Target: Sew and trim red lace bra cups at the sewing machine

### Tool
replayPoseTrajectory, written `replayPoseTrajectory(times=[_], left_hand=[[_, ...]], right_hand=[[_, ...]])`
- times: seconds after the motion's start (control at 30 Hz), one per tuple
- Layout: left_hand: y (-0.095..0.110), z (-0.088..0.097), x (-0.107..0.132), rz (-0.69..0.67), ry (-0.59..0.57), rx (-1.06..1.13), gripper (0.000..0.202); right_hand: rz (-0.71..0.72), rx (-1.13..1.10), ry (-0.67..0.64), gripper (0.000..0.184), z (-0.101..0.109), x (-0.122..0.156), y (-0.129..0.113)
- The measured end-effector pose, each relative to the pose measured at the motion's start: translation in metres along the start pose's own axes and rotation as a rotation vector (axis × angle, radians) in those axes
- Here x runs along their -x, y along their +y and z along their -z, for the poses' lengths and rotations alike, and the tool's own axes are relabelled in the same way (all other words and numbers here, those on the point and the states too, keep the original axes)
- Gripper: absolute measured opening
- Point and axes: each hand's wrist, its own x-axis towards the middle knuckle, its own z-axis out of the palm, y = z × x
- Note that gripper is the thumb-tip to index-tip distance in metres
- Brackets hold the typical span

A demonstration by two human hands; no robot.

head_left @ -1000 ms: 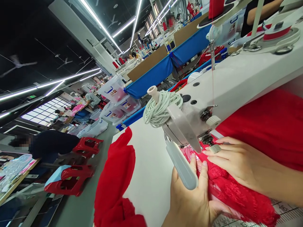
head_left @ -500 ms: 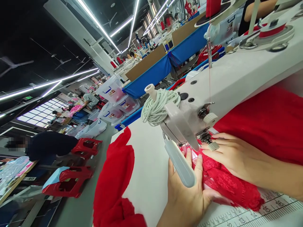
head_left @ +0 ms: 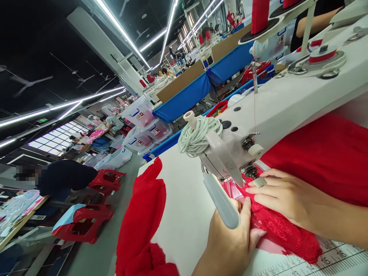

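- Just now, the left hand (head_left: 230,234) has its fingertips drawn slightly back from the stitching area compared with half a second ago; its index finger lies along the red lace (head_left: 280,226), and another finger bends behind the grey lever (head_left: 222,203).
- Its thumb shows more plainly than before, near the pale pink layer (head_left: 271,246) at the lace's edge; whether thumb and fingers pinch the fabric, I cannot tell.
- The right hand (head_left: 290,195) lies much as it did, fingers extended over the lace and clenched on nothing, their tips just beside the lower tension knob (head_left: 260,182).
- From under the head of the industrial sewing machine (head_left: 276,103), the lace runs between the hands to the printed ruler scale (head_left: 330,260); its loose end covers less of that scale than a second ago.
- To my judgement, this means the lace is being fed toward the needle, the left hand adjusting its guidance while the right keeps the fabric flat.
- Needle and seam are hidden, so the stitching itself cannot be checked.
- Unchanged around them are the bunched red cloth (head_left: 140,218) on the white tabletop (head_left: 179,195) and the hank of pale green cord (head_left: 198,134) on the machine.
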Motion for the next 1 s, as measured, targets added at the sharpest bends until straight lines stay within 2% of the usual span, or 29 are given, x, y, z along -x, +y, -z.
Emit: replayPoseTrajectory(times=[0.1,0.27,0.47,0.6,0.77,1.0], left_hand=[[0.0,-0.013,0.008,0.008,0.042,-0.078,0.066],[0.006,-0.043,0.024,0.111,0.205,-0.179,0.074],[0.013,-0.047,0.024,0.128,0.303,-0.149,0.093],[0.013,-0.05,0.027,0.178,0.262,-0.155,0.102],[0.012,-0.055,0.031,0.213,0.249,-0.112,0.102],[0.01,-0.045,0.025,0.226,0.165,-0.093,0.103]], right_hand=[[-0.009,-0.08,0.025,0.031,-0.004,0.001,0.002],[-0.039,-0.054,0.036,0.024,-0.01,0.002,0.004],[-0.046,-0.056,0.061,0.032,-0.011,0.003,0.002],[-0.06,-0.044,0.051,0.031,-0.008,0.001,0.002],[-0.054,-0.035,0.025,0.031,-0.005,-0.001,0.003],[-0.042,-0.003,0.041,0.036,-0.002,-0.005,0.001]])
